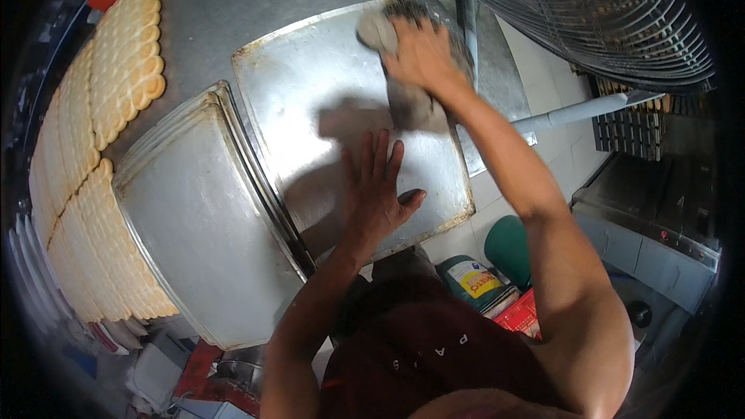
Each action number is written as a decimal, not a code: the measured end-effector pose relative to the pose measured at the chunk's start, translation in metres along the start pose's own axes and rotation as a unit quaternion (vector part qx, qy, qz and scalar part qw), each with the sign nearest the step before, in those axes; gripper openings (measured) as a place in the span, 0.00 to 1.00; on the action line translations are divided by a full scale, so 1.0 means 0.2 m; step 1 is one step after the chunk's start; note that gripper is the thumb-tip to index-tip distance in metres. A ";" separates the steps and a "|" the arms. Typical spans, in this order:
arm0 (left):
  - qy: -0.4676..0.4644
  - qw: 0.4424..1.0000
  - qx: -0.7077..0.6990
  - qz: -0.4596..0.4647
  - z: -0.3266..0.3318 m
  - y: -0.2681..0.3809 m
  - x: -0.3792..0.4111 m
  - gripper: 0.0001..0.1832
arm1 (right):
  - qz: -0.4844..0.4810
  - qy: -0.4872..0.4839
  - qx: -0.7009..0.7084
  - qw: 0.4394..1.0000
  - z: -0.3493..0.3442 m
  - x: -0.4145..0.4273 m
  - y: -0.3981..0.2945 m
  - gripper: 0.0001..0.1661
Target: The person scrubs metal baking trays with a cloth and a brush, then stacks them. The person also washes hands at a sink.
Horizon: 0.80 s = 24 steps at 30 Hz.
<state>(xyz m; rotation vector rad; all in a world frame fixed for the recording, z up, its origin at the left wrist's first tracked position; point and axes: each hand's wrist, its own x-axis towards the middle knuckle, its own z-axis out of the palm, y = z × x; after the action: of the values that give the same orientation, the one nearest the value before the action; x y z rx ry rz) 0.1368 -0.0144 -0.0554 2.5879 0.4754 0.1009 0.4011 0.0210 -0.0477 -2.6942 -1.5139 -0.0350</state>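
Before me lies a metal baking tray (314,70) with browned, worn edges. My right hand (428,58) presses a grey cloth (375,32) near the tray's far right corner; both are slightly blurred. Over the near half of the tray is my left hand (375,195), fingers spread and nothing in them. Whether its palm touches the metal cannot be told. To the left sits a stack of similar baking trays (204,215), their rims nested together.
Sheets of pale, scallop-edged baked goods (125,58) line the left side of the metal table (233,0). A large wire fan guard (582,11) looms at upper right, near a grey pole (570,113). A green container (471,279) and a red basket (520,311) are below right.
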 end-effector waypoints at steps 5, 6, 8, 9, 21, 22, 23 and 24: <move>-0.009 1.000 -0.005 0.001 -0.01 0.00 -0.01 0.50 | -0.027 -0.019 -0.004 0.999 -0.02 0.12 0.03 0.44; -0.008 1.000 -0.006 -0.006 -0.01 -0.02 0.00 0.50 | -0.056 -0.001 -0.011 0.998 -0.01 0.00 -0.04 0.42; 0.014 1.000 -0.009 0.006 0.00 -0.02 0.01 0.50 | -0.060 0.004 0.011 0.998 0.00 -0.03 -0.03 0.44; 0.019 1.000 -0.011 0.013 0.02 -0.02 -0.01 0.51 | -0.038 -0.020 0.009 0.999 -0.01 0.06 -0.02 0.44; 0.035 0.999 -0.025 0.028 0.03 0.00 0.01 0.54 | 0.049 -0.009 0.021 0.999 -0.03 0.30 -0.20 0.39; 0.029 0.999 -0.021 0.026 0.03 -0.01 0.02 0.54 | 0.049 -0.039 0.038 0.997 -0.04 0.33 -0.30 0.39; 0.019 0.999 -0.019 0.023 0.03 -0.01 0.02 0.54 | -0.013 0.016 0.015 1.000 0.10 0.29 -0.42 0.40; 0.010 1.000 -0.020 0.007 0.04 -0.02 0.00 0.55 | -0.082 0.027 0.047 0.995 0.14 0.20 -0.54 0.40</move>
<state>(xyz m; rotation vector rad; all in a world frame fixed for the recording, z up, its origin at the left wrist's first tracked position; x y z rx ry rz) 0.1373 -0.0156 -0.0647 2.5544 0.4582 0.1409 0.3304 0.1126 -0.0697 -2.4708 -1.6735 -0.0408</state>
